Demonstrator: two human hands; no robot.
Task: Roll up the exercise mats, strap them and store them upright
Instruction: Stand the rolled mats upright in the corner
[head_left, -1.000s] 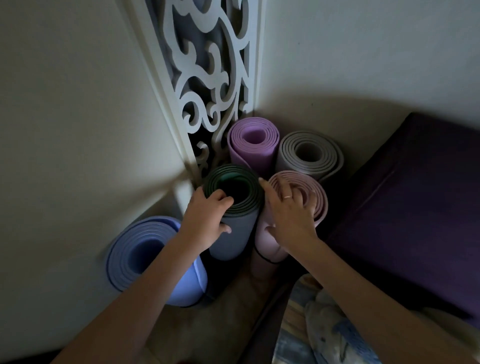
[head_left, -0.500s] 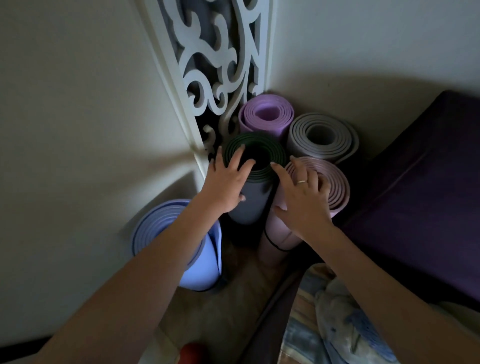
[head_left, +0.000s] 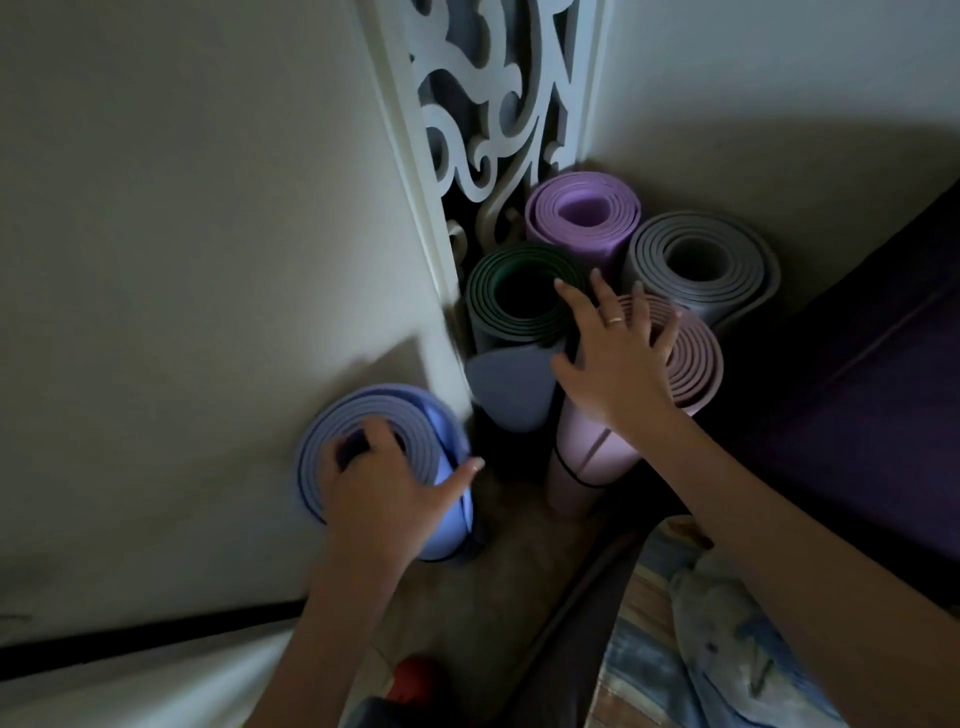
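1. Five rolled mats stand on end in a corner, so the walls and the carved screen (head_left: 498, 104) prop them: purple mat (head_left: 582, 218) at the back, grey mat (head_left: 701, 260) beside it, green mat (head_left: 519, 296) and pink mat (head_left: 691, 364) in front.
2. The blue mat (head_left: 374, 441) stands apart from the cluster, against the left wall (head_left: 182, 260).
3. The left hand (head_left: 384, 493) grips the blue mat's top, fingers curled into the core, thumb outside; probably to pull it toward the others.
4. The right hand (head_left: 618, 364) lies spread, fingers straight, over the pink mat's top and touching the green one, likely steadying both against tipping.
5. Thin straps circle the pink and blue mats low down; storing looks nearly done.
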